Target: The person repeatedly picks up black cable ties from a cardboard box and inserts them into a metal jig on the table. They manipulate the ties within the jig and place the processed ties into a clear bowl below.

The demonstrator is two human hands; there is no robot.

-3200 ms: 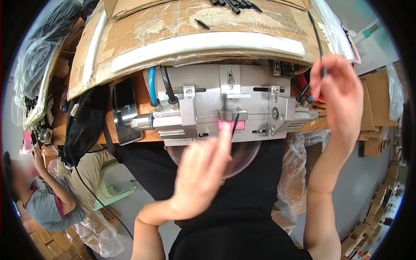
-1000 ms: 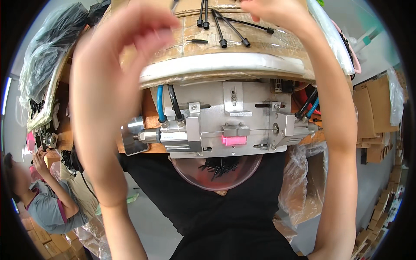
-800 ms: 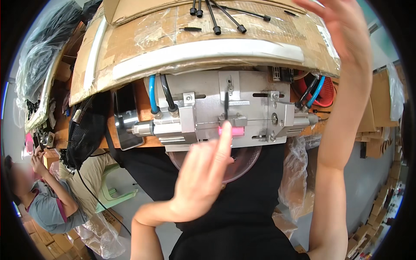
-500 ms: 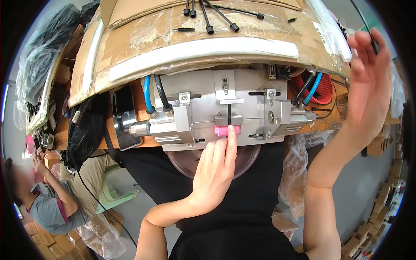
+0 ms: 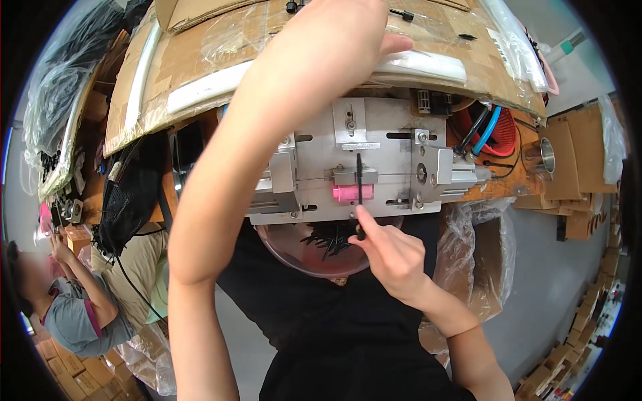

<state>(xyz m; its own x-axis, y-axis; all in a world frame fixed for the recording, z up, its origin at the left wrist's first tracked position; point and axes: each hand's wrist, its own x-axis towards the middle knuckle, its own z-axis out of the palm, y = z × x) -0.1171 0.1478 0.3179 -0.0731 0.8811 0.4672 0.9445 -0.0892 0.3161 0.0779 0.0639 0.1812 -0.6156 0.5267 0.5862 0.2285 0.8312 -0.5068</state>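
My right hand is closed in a pinch on the near end of a thin black rod. The rod points away from me, over a pink block and a small grey metal block on the metal fixture plate. My left hand reaches far forward over the cardboard, near black rods with thick ends; its thumb sticks out to the right. The other left fingers are hidden, so what they hold does not show. Below the plate sits a clear bowl with several short black pieces.
Metal cylinders flank the plate, the right cylinder with black and blue hoses. A cardboard sheet lies behind. At the right are a red basket and a metal cup. A co-worker sits at the left.
My left hand has left the pink block and moved forward over the cardboard. My right hand has come down from the upper right to the fixture and now pinches the black rod.
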